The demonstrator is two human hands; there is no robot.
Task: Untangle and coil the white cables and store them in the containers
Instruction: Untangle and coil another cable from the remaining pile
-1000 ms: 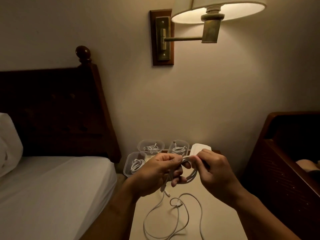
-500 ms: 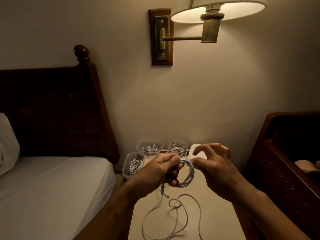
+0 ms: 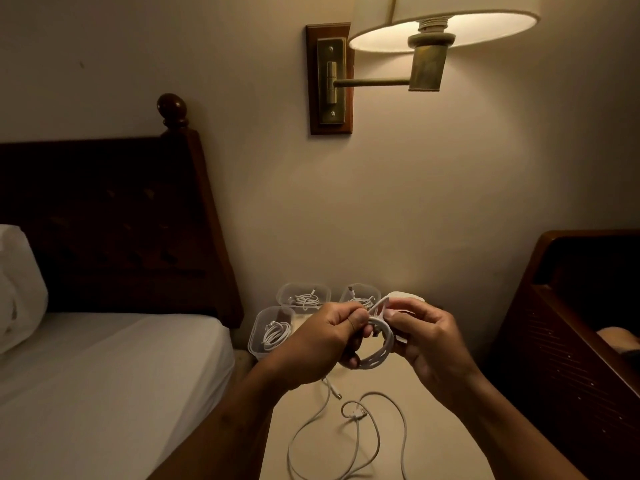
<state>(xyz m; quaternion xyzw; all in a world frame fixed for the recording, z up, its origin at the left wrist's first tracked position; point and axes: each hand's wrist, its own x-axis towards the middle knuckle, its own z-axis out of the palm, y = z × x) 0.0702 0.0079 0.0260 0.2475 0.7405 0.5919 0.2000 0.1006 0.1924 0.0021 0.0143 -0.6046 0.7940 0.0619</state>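
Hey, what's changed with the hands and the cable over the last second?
The right hand, whose fingers had lifted open, has closed again, pinching a strand across the top of the coil. The left hand keeps gripping the coil; the loose cable and three filled containers stayed put.

No text, brand, number or sign can be read anywhere. The brass plate of the wall lamp, the clear plastic containers and the white cables show no legible marking in this dim light.
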